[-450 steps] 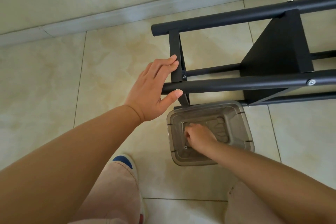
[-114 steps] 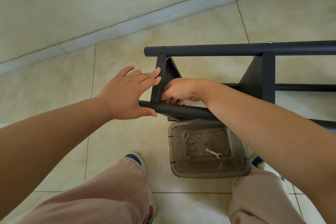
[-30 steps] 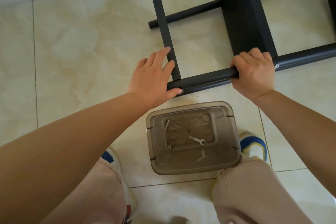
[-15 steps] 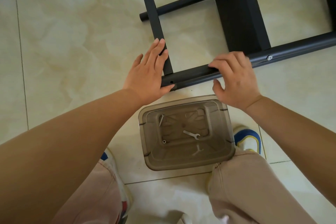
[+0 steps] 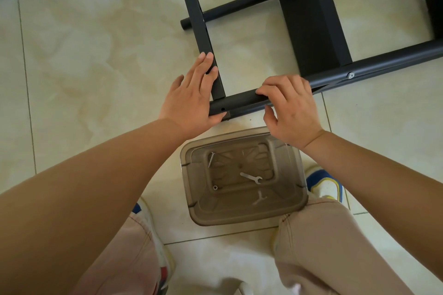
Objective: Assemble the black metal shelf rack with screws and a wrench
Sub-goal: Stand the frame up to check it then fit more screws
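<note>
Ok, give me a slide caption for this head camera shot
Both hands, left hand and right hand, steady the black rack above a tray holding a wrench.
</note>
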